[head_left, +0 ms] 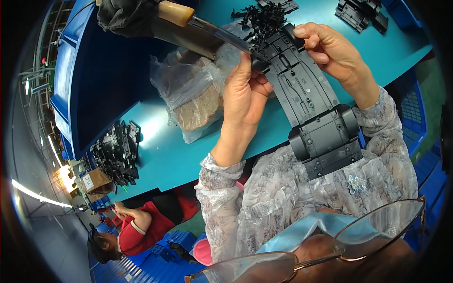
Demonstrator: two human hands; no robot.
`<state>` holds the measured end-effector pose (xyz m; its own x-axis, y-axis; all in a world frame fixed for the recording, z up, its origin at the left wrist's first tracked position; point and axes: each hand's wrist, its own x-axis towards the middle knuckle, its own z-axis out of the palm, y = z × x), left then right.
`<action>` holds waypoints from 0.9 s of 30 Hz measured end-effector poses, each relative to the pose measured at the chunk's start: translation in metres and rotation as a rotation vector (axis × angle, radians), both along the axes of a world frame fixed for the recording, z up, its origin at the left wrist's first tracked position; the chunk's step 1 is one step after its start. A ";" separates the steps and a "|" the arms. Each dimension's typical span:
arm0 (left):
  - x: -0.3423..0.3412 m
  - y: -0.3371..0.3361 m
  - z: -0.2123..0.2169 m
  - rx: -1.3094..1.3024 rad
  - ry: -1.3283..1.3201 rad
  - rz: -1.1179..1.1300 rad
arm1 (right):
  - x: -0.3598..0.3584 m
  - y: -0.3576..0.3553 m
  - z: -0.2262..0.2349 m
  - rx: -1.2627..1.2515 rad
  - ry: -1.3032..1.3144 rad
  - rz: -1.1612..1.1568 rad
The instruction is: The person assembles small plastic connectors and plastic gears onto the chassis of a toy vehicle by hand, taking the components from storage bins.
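Long black plastic panel (309, 101) held above the teal table (160, 155), long axis running from top centre down toward the person's chest, wide clipped end nearest the body. Left hand (243, 92) closed on its upper left edge, right hand (330, 49) gripping the far top end. Bagged brown block (196, 101) and piles of black parts (115, 153) on the table; another person in red (141, 226) works lower left.

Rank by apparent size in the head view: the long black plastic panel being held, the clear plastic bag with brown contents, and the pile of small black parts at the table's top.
1. Long black plastic panel, though nearness to the camera enlarges it.
2. Clear plastic bag, not much smaller.
3. Pile of small black parts, clearly smallest.
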<state>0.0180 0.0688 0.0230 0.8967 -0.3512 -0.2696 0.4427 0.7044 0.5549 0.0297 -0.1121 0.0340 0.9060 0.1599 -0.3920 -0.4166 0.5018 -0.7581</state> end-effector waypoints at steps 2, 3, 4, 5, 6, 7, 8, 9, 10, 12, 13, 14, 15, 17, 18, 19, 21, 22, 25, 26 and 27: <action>0.000 0.001 -0.001 0.001 0.006 0.003 | 0.000 0.001 0.001 0.003 0.002 -0.004; 0.000 0.001 -0.001 0.001 0.006 0.003 | 0.000 0.001 0.001 0.000 0.003 -0.005; 0.000 0.001 -0.001 -0.002 0.005 0.000 | 0.000 0.001 0.002 -0.003 0.004 -0.005; 0.000 0.001 -0.001 -0.006 0.005 -0.003 | -0.001 0.001 0.002 -0.004 0.004 -0.006; 0.000 0.002 0.000 -0.006 0.005 -0.003 | -0.001 0.001 0.002 0.001 -0.003 -0.001; 0.000 0.002 0.000 -0.008 -0.002 -0.009 | -0.002 0.001 0.002 0.006 -0.011 0.003; -0.001 0.002 0.000 -0.010 -0.010 -0.017 | -0.002 0.001 0.003 0.005 -0.014 0.002; -0.001 0.001 0.000 -0.012 -0.013 -0.018 | -0.003 0.002 0.003 0.003 -0.015 -0.001; -0.002 0.001 0.001 -0.009 -0.005 -0.007 | -0.003 0.002 0.003 0.001 -0.017 -0.005; -0.003 0.000 0.003 -0.007 0.001 0.004 | -0.004 0.002 0.004 -0.001 -0.026 -0.003; -0.003 0.001 0.003 -0.013 -0.002 -0.001 | -0.004 0.002 0.004 -0.001 -0.033 -0.001; -0.003 0.001 0.003 -0.018 -0.003 -0.007 | -0.005 0.002 0.005 -0.002 -0.034 -0.001; -0.003 0.001 0.004 -0.019 -0.004 -0.007 | -0.005 0.002 0.005 0.005 -0.034 -0.004; -0.004 0.000 0.005 -0.020 0.004 -0.002 | -0.005 0.002 0.006 0.011 -0.034 -0.005; -0.004 0.001 0.005 -0.020 0.004 -0.001 | -0.005 0.002 0.006 0.006 -0.032 -0.007; -0.004 0.002 0.004 -0.029 0.014 0.005 | -0.005 0.002 0.006 0.002 -0.030 -0.009; -0.003 0.002 0.002 -0.039 0.023 0.010 | -0.005 0.003 0.006 0.003 -0.027 -0.012; -0.003 0.002 0.002 -0.037 0.029 0.013 | -0.005 0.003 0.006 0.005 -0.024 -0.015; -0.003 0.002 0.003 -0.020 0.028 0.015 | -0.005 0.003 0.007 0.020 -0.036 -0.015; -0.003 0.001 0.005 -0.006 0.021 0.013 | -0.005 0.002 0.007 0.020 -0.035 -0.014; -0.002 0.000 0.006 -0.006 0.022 0.014 | -0.004 0.001 0.007 0.030 -0.034 -0.010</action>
<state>0.0156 0.0688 0.0289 0.8953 -0.3404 -0.2874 0.4450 0.7141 0.5404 0.0259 -0.1107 0.0405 0.9204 0.1619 -0.3558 -0.3854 0.5283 -0.7566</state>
